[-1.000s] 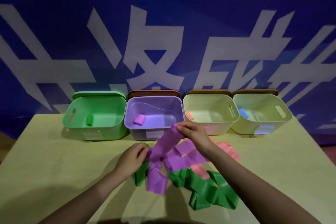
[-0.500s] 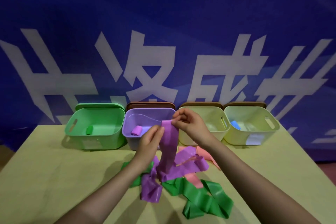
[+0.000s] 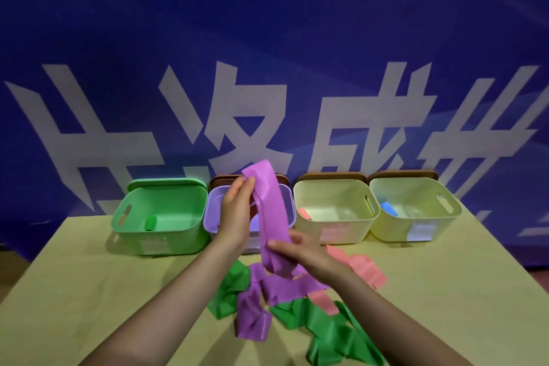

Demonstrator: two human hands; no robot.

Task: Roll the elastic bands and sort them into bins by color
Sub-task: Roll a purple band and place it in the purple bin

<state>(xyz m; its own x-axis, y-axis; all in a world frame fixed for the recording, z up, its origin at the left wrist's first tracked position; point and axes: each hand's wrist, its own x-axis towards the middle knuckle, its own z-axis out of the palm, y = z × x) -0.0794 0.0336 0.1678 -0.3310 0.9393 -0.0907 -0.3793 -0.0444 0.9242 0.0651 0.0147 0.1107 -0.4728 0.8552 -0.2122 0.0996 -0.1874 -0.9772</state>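
Observation:
A long purple elastic band (image 3: 271,211) hangs stretched in front of the purple bin (image 3: 212,217). My left hand (image 3: 237,211) pinches its top end, raised above the bin rim. Lower down, my right hand (image 3: 300,252) grips the same band, whose tail trails onto the table. A loose green band (image 3: 323,333) and a pink band (image 3: 359,267) lie in the pile beneath. The green bin (image 3: 166,217) holds a green roll (image 3: 151,222). A pink roll (image 3: 305,213) sits in the first pale yellow bin (image 3: 335,211), and the second one (image 3: 416,208) holds a blue roll (image 3: 388,208).
The four bins stand in a row at the back of the yellow-green table (image 3: 89,291), against a blue banner (image 3: 267,53) with white characters. Brown lids (image 3: 332,177) lean behind three bins. Bare tabletop lies at the left and the right front.
My left hand has taken the band's top end and lifted it higher. My right hand has let go of the top and slid down to grip the band lower.

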